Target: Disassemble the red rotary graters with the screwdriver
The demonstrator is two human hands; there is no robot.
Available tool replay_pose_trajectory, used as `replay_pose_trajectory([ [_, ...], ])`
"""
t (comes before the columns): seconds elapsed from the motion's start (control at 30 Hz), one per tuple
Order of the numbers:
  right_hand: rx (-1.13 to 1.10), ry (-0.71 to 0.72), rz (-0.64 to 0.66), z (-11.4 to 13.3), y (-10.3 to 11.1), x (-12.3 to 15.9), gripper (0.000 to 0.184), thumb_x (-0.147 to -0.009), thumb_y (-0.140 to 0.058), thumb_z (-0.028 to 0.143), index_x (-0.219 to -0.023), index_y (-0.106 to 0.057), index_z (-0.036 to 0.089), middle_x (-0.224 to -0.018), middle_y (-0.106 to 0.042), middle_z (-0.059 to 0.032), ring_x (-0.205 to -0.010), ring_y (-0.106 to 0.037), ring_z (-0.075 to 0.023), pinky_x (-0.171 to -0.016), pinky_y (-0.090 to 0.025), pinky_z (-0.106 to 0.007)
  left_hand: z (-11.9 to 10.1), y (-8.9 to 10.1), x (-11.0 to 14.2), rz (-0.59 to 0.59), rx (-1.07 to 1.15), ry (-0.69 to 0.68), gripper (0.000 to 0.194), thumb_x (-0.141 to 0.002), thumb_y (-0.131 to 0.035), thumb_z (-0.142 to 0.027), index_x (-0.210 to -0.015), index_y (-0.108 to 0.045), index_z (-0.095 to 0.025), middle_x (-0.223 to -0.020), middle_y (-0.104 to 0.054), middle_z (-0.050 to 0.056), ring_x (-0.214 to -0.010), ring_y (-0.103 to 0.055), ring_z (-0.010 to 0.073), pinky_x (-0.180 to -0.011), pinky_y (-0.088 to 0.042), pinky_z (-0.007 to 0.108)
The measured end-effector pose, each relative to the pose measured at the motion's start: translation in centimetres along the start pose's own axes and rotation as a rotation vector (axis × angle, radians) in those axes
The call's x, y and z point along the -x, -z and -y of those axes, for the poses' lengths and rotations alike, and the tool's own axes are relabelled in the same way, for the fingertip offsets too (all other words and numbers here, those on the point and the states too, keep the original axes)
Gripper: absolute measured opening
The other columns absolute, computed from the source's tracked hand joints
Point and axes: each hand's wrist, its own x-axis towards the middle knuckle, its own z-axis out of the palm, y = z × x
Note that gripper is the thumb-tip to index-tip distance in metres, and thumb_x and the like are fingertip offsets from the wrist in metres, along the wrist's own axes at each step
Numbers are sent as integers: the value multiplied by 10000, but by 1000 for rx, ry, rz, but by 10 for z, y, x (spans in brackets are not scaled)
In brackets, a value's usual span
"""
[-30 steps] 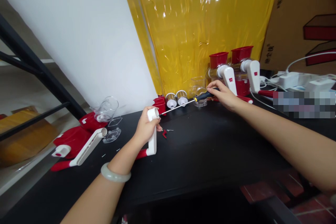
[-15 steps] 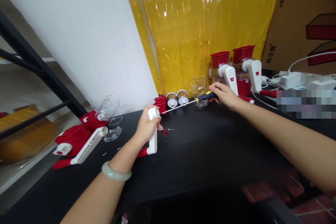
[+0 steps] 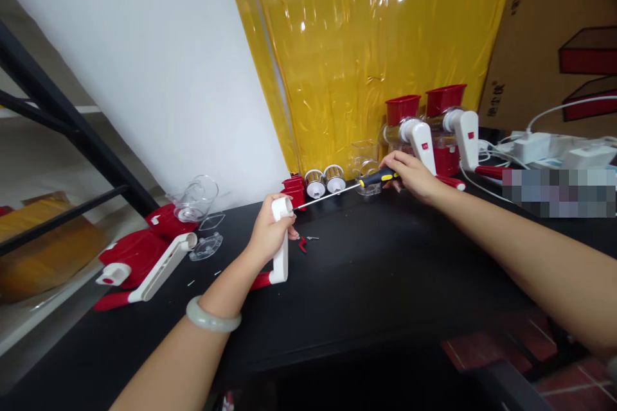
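My left hand [image 3: 268,231] is wrapped round the upper end of a white crank handle [image 3: 280,263], held upright with its red grip low down on the left. In my right hand [image 3: 407,173] is a screwdriver [image 3: 378,177] with a black and yellow handle. Its long shaft slants down to the left, and the tip meets the round socket end of the crank; the exact contact point is too small to tell. Just right of the crank, a small red plastic part [image 3: 302,244] and some small screws [image 3: 313,238] lie on the black table [image 3: 376,282].
To the left lie red machine bodies [image 3: 137,257], another white crank handle [image 3: 164,270] and clear plastic parts [image 3: 206,247]. Two grater drums [image 3: 315,183] stand by the wall. Two assembled rotary graters [image 3: 446,103] stand back right, near white chargers and cables [image 3: 530,146].
The screwdriver handle has turned slightly in my right hand, showing more of its yellow patch. My left hand and the crank handle stay in nearly the same place.
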Motion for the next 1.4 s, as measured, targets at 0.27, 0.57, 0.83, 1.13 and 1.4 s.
replay_pose_trajectory([
  [0.27, -207, -22, 22, -1, 1, -1, 290, -798, -578, 512, -804, -534, 226, -627, -566, 23, -542, -550, -141, -505, -473, -278, 1, -1, 1, 11, -23, -2, 443, -648, -638, -166, -1042, -445, -224, -644, -549, -91, -401, -572, 115, -432, -519, 270],
  [0.57, -219, -30, -10, 5, -2, 4, 281, -660, -737, 323, -824, -530, 229, -675, -577, 48, -558, -574, -120, -493, -451, -241, 0, -1, 0, 6, -15, -9, 439, -645, -627, -151, -1037, -439, -217, -643, -548, -87, -398, -568, 116, -437, -522, 278],
  [0.83, -85, -74, 53, 0, 2, -1, 491, -804, -483, 694, -774, -558, 210, -463, -508, 18, -396, -496, -130, -373, -374, -246, 0, -1, 1, 15, -6, -7, 452, -640, -642, -162, -1044, -450, -223, -660, -555, -87, -401, -568, 108, -435, -526, 274],
  [1.13, -345, -26, 19, 10, -1, 5, 404, -605, -802, 337, -882, -521, 248, -726, -582, 61, -579, -579, -108, -559, -503, -273, 0, -3, 4, 51, -42, -12, 434, -661, -621, -155, -1050, -443, -226, -651, -568, -81, -408, -575, 117, -442, -521, 269],
  [1.4, -125, -58, 14, 7, 3, -1, 417, -816, -539, 619, -741, -555, 209, -432, -389, 59, -360, -387, -105, -419, -394, -282, -2, -4, 5, 48, -49, -1, 442, -652, -618, -160, -1054, -445, -218, -656, -572, -78, -408, -576, 115, -445, -522, 269],
])
